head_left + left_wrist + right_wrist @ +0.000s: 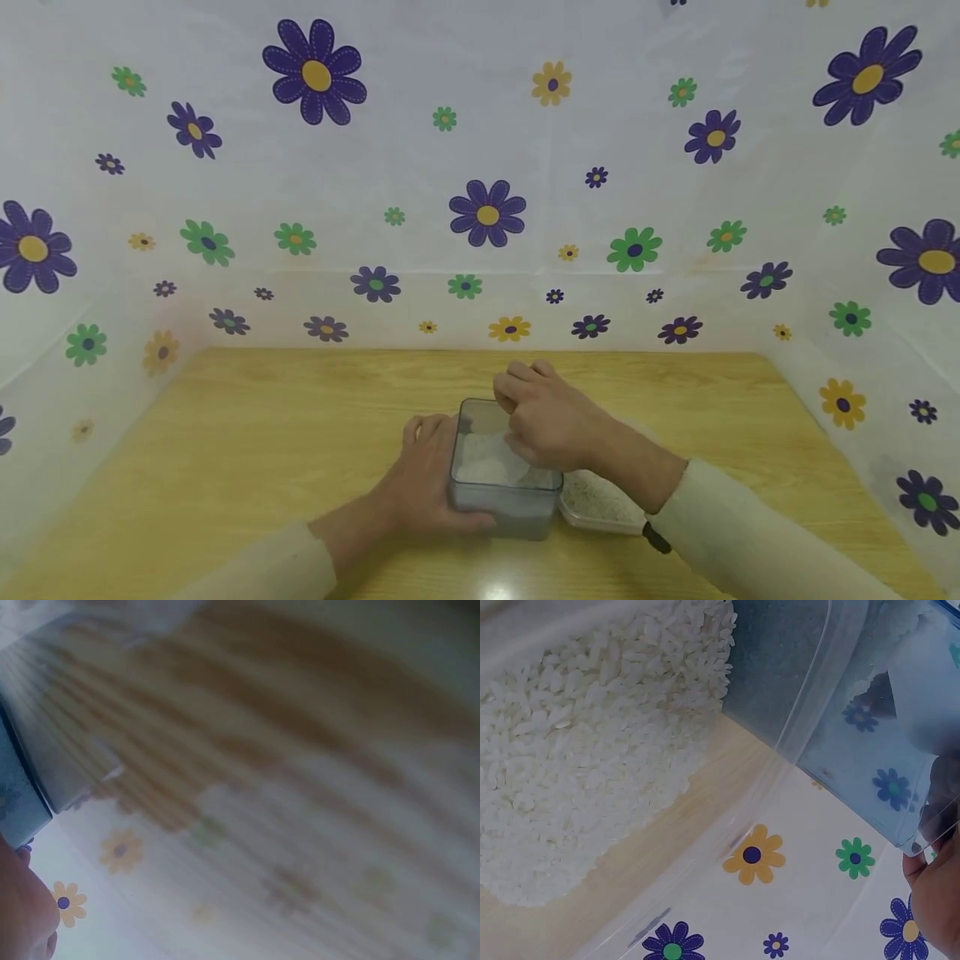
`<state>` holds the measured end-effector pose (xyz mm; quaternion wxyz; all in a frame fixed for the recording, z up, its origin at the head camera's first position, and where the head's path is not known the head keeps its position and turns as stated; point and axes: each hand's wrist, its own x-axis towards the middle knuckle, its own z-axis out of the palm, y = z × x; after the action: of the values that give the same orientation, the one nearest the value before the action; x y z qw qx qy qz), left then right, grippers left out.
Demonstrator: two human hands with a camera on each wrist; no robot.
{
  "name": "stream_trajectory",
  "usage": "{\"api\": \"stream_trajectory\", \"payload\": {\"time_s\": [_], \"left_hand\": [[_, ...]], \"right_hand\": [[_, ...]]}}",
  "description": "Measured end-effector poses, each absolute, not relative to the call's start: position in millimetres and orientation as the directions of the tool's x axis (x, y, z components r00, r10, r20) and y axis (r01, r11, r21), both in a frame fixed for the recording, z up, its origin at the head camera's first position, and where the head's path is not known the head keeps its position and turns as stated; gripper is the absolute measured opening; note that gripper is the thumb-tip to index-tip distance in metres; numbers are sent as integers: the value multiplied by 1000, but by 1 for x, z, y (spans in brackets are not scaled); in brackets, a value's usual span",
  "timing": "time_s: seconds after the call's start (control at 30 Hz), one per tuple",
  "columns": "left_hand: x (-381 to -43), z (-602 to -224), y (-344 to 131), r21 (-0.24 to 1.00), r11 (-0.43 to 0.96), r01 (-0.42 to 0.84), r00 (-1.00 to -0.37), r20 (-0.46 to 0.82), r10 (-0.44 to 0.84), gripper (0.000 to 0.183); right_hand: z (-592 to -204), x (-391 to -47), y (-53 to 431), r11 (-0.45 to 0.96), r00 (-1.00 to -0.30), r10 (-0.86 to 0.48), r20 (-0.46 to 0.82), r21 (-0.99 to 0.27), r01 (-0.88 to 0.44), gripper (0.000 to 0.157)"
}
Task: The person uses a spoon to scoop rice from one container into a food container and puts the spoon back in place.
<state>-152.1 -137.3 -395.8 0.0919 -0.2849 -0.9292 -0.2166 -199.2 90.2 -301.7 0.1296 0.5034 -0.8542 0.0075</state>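
Note:
A square, see-through grey-blue container [506, 510] with whitish contents stands on the table, open at the top. My left hand [427, 475] grips its left side, thumb across the front and fingers toward the back. Over its right rim is my right hand [551, 412], fingers curled; whatever lies within them is hidden. Right beside the container, under my right forearm, sits a shallow clear tub [600, 523] of rice. White rice grains [592, 750] fill much of the right wrist view. The left wrist view shows only part of the hand [26, 900] beside the bluish container [19, 787].
The wood-grain table [300, 417] is bounded at the back and sides by a white flowered sheet [420, 167]. A small dark object [657, 536] shows by the tub's front right corner, next to my right sleeve.

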Motion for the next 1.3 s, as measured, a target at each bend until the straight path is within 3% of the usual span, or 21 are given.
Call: {"api": "stream_trajectory", "payload": {"time_s": [0.33, 1.0, 1.3], "left_hand": [[-152, -399, -136, 351, 735, 580, -812, 313, 492, 117], [-150, -395, -135, 344, 755, 558, -828, 279, 486, 119], [-151, -394, -136, 369, 747, 554, -833, 263, 487, 121]], "right_hand": [[-306, -204, 94, 451, -449, -862, 235, -45, -891, 34], [-309, -206, 96, 432, -437, -863, 254, -80, -899, 40], [-301, -197, 97, 508, -506, -831, 231, -55, -860, 47]]}}
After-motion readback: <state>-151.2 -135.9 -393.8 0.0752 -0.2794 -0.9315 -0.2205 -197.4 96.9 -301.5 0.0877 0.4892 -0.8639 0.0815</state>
